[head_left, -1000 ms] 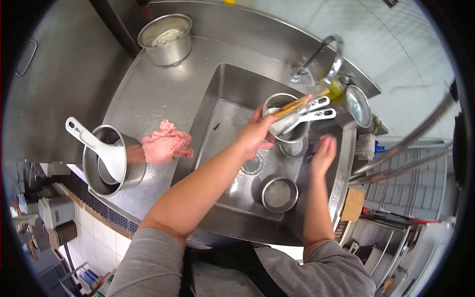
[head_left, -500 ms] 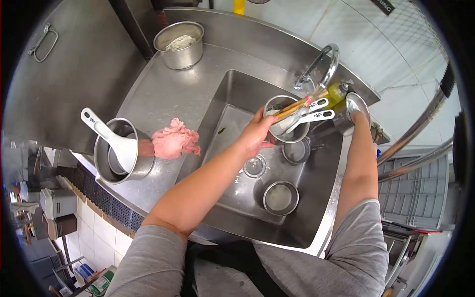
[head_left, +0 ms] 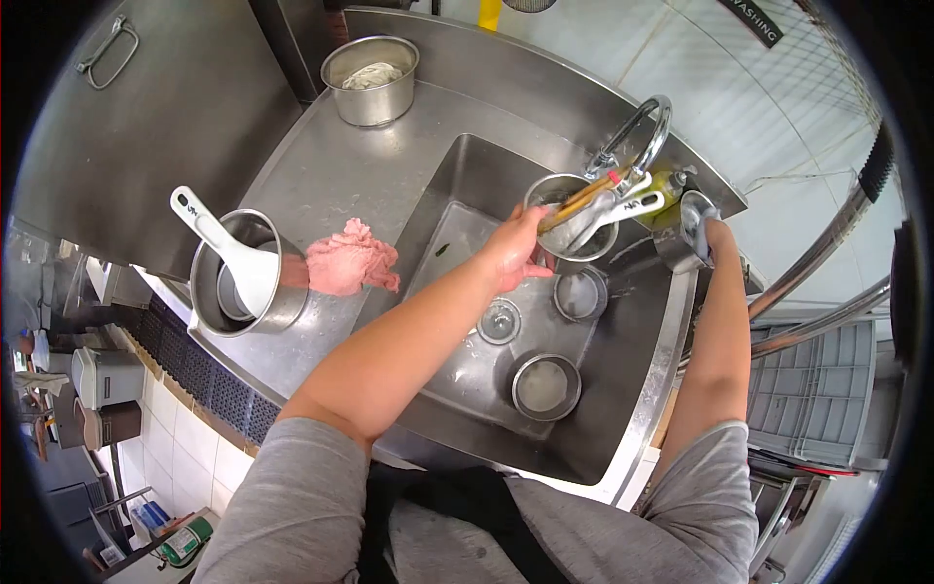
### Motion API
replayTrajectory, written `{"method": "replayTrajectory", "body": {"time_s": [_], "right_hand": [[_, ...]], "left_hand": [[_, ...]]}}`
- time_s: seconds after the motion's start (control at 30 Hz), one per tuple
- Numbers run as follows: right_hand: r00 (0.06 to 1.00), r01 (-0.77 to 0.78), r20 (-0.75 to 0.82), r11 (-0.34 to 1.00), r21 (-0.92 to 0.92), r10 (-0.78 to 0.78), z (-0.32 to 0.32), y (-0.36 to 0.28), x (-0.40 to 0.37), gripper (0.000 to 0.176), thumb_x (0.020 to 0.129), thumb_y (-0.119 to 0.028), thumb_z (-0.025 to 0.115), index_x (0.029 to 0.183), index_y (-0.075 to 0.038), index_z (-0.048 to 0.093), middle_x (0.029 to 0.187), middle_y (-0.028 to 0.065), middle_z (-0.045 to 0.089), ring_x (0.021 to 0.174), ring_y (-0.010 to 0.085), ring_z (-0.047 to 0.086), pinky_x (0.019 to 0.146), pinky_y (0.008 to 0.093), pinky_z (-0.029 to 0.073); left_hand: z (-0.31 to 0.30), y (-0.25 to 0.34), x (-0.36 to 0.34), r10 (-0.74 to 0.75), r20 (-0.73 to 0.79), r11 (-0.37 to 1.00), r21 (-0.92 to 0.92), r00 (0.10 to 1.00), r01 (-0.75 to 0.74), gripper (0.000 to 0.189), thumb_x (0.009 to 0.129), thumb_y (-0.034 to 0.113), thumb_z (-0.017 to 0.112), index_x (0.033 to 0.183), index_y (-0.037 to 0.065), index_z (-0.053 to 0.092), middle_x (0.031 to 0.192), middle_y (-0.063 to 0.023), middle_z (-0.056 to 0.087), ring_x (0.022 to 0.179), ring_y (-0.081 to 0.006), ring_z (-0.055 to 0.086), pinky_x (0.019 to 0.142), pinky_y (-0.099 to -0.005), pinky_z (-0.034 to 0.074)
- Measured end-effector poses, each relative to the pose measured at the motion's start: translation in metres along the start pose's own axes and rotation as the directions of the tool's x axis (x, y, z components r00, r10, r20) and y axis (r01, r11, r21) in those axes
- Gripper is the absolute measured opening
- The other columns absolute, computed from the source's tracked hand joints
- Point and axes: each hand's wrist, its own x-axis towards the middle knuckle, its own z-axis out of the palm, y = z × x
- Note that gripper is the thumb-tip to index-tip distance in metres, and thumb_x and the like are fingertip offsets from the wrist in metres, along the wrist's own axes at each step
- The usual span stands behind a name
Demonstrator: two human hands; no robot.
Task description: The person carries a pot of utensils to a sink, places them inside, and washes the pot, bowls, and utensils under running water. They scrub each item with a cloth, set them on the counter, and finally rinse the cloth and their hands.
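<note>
My left hand (head_left: 516, 251) grips the near-left side of a metal pot (head_left: 569, 249) over the sink, under the faucet (head_left: 664, 127). Chopsticks (head_left: 584, 202) and white-handled spoons (head_left: 632, 206) lean in this pot. At the sink's right corner, my right hand (head_left: 718, 237) is at the mouth of another metal container (head_left: 673, 245), with a grey cloth (head_left: 697, 222) at its fingers. Behind that container stands a bottle of yellow-green liquid (head_left: 665, 185). Two small metal cups (head_left: 581, 294) (head_left: 546, 387) sit on the sink floor near the drain (head_left: 499, 321).
On the left counter (head_left: 321, 180) lies a pink cloth (head_left: 350, 259) beside a metal pot (head_left: 292, 292) holding a white ladle (head_left: 248, 273). A larger pot (head_left: 375, 102) with something pale inside stands at the back. Hoses (head_left: 817, 258) hang at the right.
The grey cloth now shows at my right hand, which has pulled back slightly from inside the container's mouth. My left hand keeps hold of the pot. The whole view has shifted slightly.
</note>
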Motion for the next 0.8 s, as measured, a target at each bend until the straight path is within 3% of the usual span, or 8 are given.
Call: {"method": "replayTrajectory", "body": {"time_s": [0.13, 0.2, 0.33, 0.53, 0.6, 0.67, 0.77, 0.8], "right_hand": [[0.985, 0.004, -0.15, 0.847, 0.531, 0.089, -0.017, -0.042, -0.117, 0.04, 0.089, -0.036, 0.048, 0.107, -0.002, 0.059, 0.089, 0.0122, 0.062, 0.075, 0.0215, 0.059, 0.065, 0.0354, 0.047], [0.994, 0.094, -0.109, 0.433, 0.896, 0.009, -0.016, -0.041, -0.163, 0.031, 0.088, -0.038, 0.053, 0.098, -0.009, 0.054, 0.071, 0.0029, 0.052, 0.052, 0.0112, 0.043, 0.045, 0.0256, 0.035], [0.996, -0.015, 0.02, 0.061, 0.998, -0.091, 0.021, -0.045, -0.274, 0.021, 0.09, -0.034, 0.054, 0.094, -0.013, 0.054, 0.069, -0.0016, 0.052, 0.045, 0.0078, 0.038, 0.038, 0.0221, 0.027], [0.891, -0.404, 0.412, 0.083, 0.911, -0.189, 0.11, -0.024, -0.36, 0.015, 0.089, -0.026, 0.054, 0.094, -0.012, 0.054, 0.072, -0.0026, 0.055, 0.045, 0.0068, 0.034, 0.04, 0.0213, 0.025], [0.87, -0.407, 0.433, 0.152, 0.9, -0.234, 0.118, -0.04, -0.386, 0.015, 0.089, -0.024, 0.053, 0.093, -0.01, 0.054, 0.071, -0.0013, 0.054, 0.046, 0.0067, 0.035, 0.041, 0.0211, 0.025], [0.842, -0.429, 0.456, 0.153, 0.89, -0.288, 0.122, -0.057, -0.407, 0.018, 0.09, -0.024, 0.053, 0.092, -0.006, 0.054, 0.07, -0.0002, 0.053, 0.047, 0.0065, 0.036, 0.041, 0.0207, 0.025], [0.782, -0.434, 0.502, 0.255, 0.864, -0.37, 0.128, -0.073, -0.425, 0.017, 0.09, -0.023, 0.054, 0.093, -0.006, 0.054, 0.071, 0.0001, 0.052, 0.048, 0.0059, 0.035, 0.04, 0.0198, 0.025], [0.723, -0.47, 0.562, 0.309, 0.827, -0.402, 0.134, -0.074, -0.426, 0.019, 0.09, -0.023, 0.055, 0.096, -0.005, 0.055, 0.074, 0.001, 0.055, 0.051, 0.0067, 0.041, 0.042, 0.0203, 0.03]], "left_hand": [[-0.032, 0.012, -0.006, 0.047, -0.124, 0.999, 0.016, 0.991, -0.045, 0.047, 0.095, 0.036, 0.038, 0.134, 0.01, 0.032, 0.127, -0.0138, 0.046, 0.102, -0.0344, 0.057, 0.084, -0.0508, 0.051], [-0.058, 0.029, -0.016, 0.128, -0.289, 0.977, 0.2, 0.949, -0.071, 0.044, 0.098, 0.033, 0.034, 0.131, 0.004, 0.035, 0.12, -0.0179, 0.051, 0.097, -0.0342, 0.061, 0.077, -0.0466, 0.055], [-0.136, 0.063, -0.036, 0.32, -0.466, 0.88, 0.469, 0.825, -0.077, 0.039, 0.097, 0.025, 0.036, 0.123, -0.004, 0.041, 0.107, -0.0189, 0.056, 0.084, -0.0308, 0.064, 0.067, -0.0405, 0.06], [-0.278, 0.08, -0.02, 0.357, -0.516, 0.694, 0.704, 0.779, 0.148, 0.048, 0.094, 0.028, 0.048, 0.126, -0.006, 0.039, 0.106, -0.0194, 0.057, 0.073, -0.0318, 0.065, 0.056, -0.0351, 0.059], [-0.206, 0.087, -0.069, 0.496, -0.556, 0.748, 0.664, 0.666, -0.003, 0.054, 0.091, 0.027, 0.056, 0.128, -0.008, 0.037, 0.114, -0.0215, 0.052, 0.089, -0.0364, 0.061, 0.071, -0.0393, 0.055], [-0.174, 0.075, -0.074, 0.973, -0.187, 0.158, 0.967, 0.133, 0.202, 0.069, 0.083, 0.029, 0.066, 0.133, -0.006, 0.035, 0.125, -0.0279, 0.044, 0.115, -0.0416, 0.045, 0.098, -0.0484, 0.036], [-0.091, 0.036, -0.091, 0.96, 0.094, -0.017, 0.96, 0.263, -0.279, 0.069, 0.082, 0.031, 0.067, 0.132, -0.004, 0.035, 0.131, -0.0264, 0.039, 0.125, -0.0378, 0.035, 0.106, -0.0449, 0.026], [-0.064, 0.013, -0.098, 0.867, 0.104, 0.118, 0.907, 0.487, -0.404, 0.068, 0.084, 0.033, 0.065, 0.133, -0.002, 0.034, 0.129, -0.0254, 0.043, 0.123, -0.0351, 0.039, 0.105, -0.0434, 0.028]]}}
